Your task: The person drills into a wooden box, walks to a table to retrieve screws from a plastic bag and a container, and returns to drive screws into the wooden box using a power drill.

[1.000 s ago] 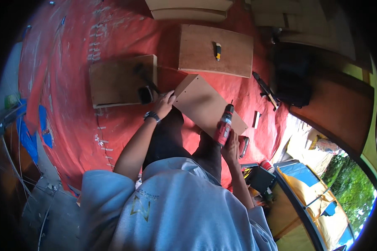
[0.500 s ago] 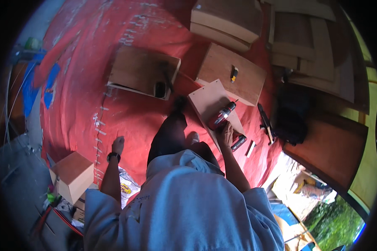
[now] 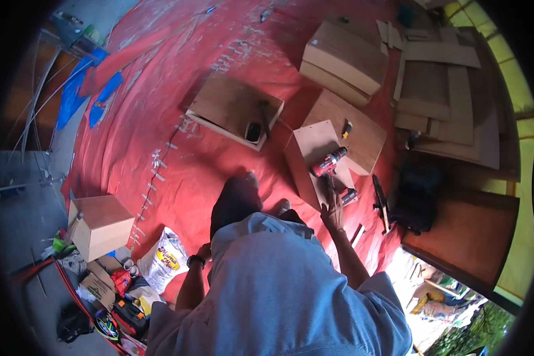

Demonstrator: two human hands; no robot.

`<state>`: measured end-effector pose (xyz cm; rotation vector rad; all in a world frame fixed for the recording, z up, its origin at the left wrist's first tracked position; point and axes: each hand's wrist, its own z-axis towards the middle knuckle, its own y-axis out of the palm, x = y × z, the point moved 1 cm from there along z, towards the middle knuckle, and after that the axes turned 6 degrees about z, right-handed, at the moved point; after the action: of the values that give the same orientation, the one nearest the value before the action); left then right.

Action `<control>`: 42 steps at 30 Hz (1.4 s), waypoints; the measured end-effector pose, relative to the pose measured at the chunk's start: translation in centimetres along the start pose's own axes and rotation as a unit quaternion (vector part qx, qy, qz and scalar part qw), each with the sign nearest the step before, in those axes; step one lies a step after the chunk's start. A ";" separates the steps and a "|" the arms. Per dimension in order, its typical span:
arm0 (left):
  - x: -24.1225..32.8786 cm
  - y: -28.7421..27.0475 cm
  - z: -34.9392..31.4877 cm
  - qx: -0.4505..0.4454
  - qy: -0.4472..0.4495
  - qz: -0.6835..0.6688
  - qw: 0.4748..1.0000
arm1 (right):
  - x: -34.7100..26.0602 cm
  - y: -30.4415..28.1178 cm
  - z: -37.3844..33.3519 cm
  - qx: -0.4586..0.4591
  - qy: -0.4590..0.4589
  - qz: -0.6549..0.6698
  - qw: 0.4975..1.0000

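Note:
A red and black cordless drill lies on a light wooden panel, its battery end toward me. My right hand is beside the drill's battery, over the panel's near end, with the fingers stretched out and not wrapped round the handle. Close against my left thigh is my left hand, a dark watch on its wrist; its fingers are mostly hidden. Just beyond the panel, a yellow and black cutter knife rests on a brown wooden box.
Ahead, a phone and a hammer lie on another wooden box. A larger box stands farther off. Wood sheets lean at right. At left are a plywood box, a white sack and a tool bag.
My right hand has loosened from the drill, which now lies on the panel. My left hand has come in from the left to my thigh. The view has shifted.

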<state>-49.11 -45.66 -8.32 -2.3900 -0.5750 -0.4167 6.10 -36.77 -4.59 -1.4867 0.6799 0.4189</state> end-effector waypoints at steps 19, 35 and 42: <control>-27.7 -13.9 2.7 -0.034 -0.055 -0.074 0.995 | -10.2 18.8 -2.7 -0.338 0.359 -0.007 0.870; -36.5 -44.7 16.5 0.102 -0.106 -0.325 0.934 | -31.7 39.1 28.9 -0.348 0.155 -0.044 0.924; -42.0 -58.0 22.8 0.128 -0.008 0.041 0.991 | -42.2 52.2 55.0 -0.357 0.078 -0.102 0.925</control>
<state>-110.50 -2.60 -13.76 -2.1642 -0.5039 -0.2715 -50.52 27.22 -19.93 -2.2808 0.5040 0.4078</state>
